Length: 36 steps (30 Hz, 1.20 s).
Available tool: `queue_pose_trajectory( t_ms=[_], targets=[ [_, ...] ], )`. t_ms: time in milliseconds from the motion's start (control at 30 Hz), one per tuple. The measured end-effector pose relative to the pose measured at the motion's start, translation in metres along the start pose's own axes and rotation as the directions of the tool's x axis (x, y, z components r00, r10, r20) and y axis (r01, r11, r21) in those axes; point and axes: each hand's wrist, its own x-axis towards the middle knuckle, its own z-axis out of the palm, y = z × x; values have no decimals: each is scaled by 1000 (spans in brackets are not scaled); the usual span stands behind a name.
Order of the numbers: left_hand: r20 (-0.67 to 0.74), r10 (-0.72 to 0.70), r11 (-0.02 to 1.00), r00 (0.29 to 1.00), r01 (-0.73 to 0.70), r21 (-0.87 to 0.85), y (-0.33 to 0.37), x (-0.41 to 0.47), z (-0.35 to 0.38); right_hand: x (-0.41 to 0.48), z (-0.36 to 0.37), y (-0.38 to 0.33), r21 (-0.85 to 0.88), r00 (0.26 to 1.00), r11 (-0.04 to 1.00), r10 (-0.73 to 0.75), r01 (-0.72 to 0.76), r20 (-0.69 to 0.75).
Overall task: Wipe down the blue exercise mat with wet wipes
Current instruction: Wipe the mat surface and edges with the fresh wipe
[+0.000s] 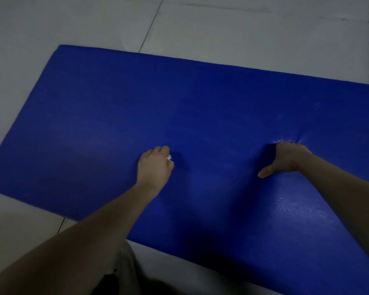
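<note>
1. Nearest to me, at the bottom edge of the view, I saw a bit of pale clothing point(126, 265), dim and hard to make out, just short of the mat's near edge.
2. Two bare forearms point(107, 222) reached forward from there, out over the mat.
3. The blue exercise mat point(200, 107) lay flat on the floor, slanting across the view, with its right end cut off by the frame.
4. A faint shiny patch point(290, 207) showed on the mat just beside the right forearm.
5. The left hand point(155, 167) sat knuckles-up on the mat, about midway along the visible part. Its grip was curled around a wet wipe point(170, 159), of which only a small white scrap showed at the right side of the fist.
6. The right hand point(285, 157) was well apart to the right and held nothing. Its grip was spread, with the thumb stretched out leftward and the fingertips pushed into the mat, where short creases fanned out.
7. Beyond the mat's far edge lay pale floor point(243, 28) tiles with dark seams.
</note>
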Motion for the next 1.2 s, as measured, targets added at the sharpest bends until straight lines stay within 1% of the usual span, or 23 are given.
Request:
queue_pose_trajectory(
  t_ms=[100, 200, 300, 400, 467, 533, 600, 700, 767, 900, 967, 1033, 1100, 1167, 1200],
  targets=[
    [-55, -85, 996, 995, 85, 6, -11, -4, 0, -1, -1, -1, 11, 1000, 1000, 8, -9, 14],
    [-55, -71, 997, 996, 70, -20, 15, -16, 13, -4, -3, -3, 23, 1000, 999, 22, -23, 17],
    [-17, 42, 999, 999, -42, -6, 56, -30, 30, -4, -4, -3, 36, 1000, 999, 27, -27, 14],
    [20, 170, 985, 985, -171, 2, 114, -45, 46, -4, -4, -3, 32, 1000, 999, 28, -28, 5],
    [56, 285, 959, 957, -285, -1, 153, -60, 54, -4, -4, -3, 29, 1000, 999, 23, -23, -2],
    [107, 378, 926, 920, -377, -28, 178, -76, 61, -4, -5, -4, 34, 999, 999, 30, -30, 12],
    [126, 417, 909, 900, -413, -55, 181, -79, 61, -5, -6, -5, 32, 999, 999, 31, -32, 20],
    [37, 446, 895, 894, -445, -33, 149, -71, 52, -3, -4, -4, 27, 1000, 1000, 9, -9, 4],
    [-7, 383, 922, 924, -382, -63, 115, -63, 42, -2, -3, -3, 25, 1000, 1000, 5, -5, 0],
    [-37, 165, 986, 986, -166, -23, 30, -45, 20, -5, -2, -2, 31, 1000, 999, 21, -21, 9],
    [-40, 45, 999, 998, -46, -4, -8, -39, 7, -5, 2, 1, 64, 999, 998, 24, -26, 21],
    [-26, -51, 999, 998, 51, -9, -23, -36, 0, -11, 8, 4, 113, 998, 992, 60, -63, 29],
    [-17, -125, 990, 992, 124, -61, -22, -38, -2, -30, 21, -1, 184, 994, 978, 108, -101, -29],
    [8, -183, 974, 983, 182, -134, -13, -41, -4, -54, 42, -8, 298, 977, 951, 136, -82, -162],
    [33, -183, 967, 983, 186, -176, -6, -46, -3, -71, 60, -12, 365, 968, 927, 164, -86, -189]
  ],
)
